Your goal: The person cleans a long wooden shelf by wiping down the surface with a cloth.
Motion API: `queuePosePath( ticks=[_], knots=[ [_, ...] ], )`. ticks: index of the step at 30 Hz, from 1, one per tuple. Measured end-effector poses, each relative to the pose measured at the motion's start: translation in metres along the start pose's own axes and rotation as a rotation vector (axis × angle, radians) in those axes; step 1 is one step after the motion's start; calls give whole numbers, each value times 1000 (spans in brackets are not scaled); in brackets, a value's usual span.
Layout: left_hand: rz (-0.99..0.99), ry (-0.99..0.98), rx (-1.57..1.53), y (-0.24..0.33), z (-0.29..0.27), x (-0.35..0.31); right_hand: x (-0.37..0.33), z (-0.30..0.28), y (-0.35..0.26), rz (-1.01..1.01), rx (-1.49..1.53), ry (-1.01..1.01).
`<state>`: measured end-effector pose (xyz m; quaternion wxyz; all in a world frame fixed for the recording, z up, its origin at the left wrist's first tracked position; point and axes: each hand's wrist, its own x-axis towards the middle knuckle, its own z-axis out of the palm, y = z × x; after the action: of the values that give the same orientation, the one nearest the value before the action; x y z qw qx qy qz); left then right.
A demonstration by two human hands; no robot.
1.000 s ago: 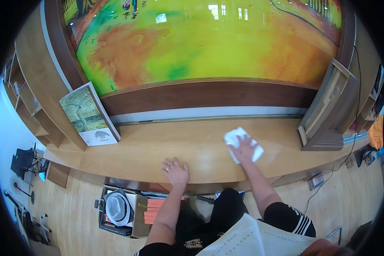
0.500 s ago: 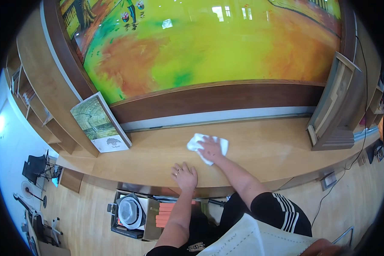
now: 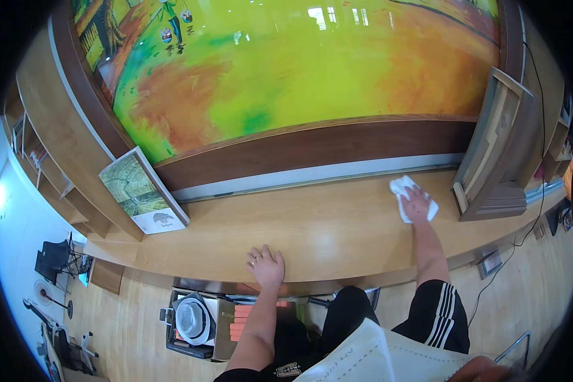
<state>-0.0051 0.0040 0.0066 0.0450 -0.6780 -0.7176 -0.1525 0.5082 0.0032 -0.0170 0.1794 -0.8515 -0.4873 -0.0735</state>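
Fingers apart, our left hand rests on the pale wooden table, our right hand on a crumpled white cloth toward the table's right end.

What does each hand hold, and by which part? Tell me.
The right hand lies over the middle of a white cloth on the counter; whether it's gripped is unclear. The left hand holds nothing.

Cloth: white, lightly rumpled, spread out with uneven edges; lies on the right part of the desk, toward the back. Desk: pale wood, long, level top with a soft sheen.
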Motion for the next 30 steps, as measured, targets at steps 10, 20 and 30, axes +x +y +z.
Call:
queuePosePath(
  ticks=[10,20,30],
  knots=[
    [26,108,13,-2,10,1,-53,-35,110,103,-114,106],
    [3,33,-19,2,4,-1,-106,-51,67,274,-118,92],
    [-9,17,-1,0,-2,-1,-140,-29,-93,122,-51,-64]
  ],
)
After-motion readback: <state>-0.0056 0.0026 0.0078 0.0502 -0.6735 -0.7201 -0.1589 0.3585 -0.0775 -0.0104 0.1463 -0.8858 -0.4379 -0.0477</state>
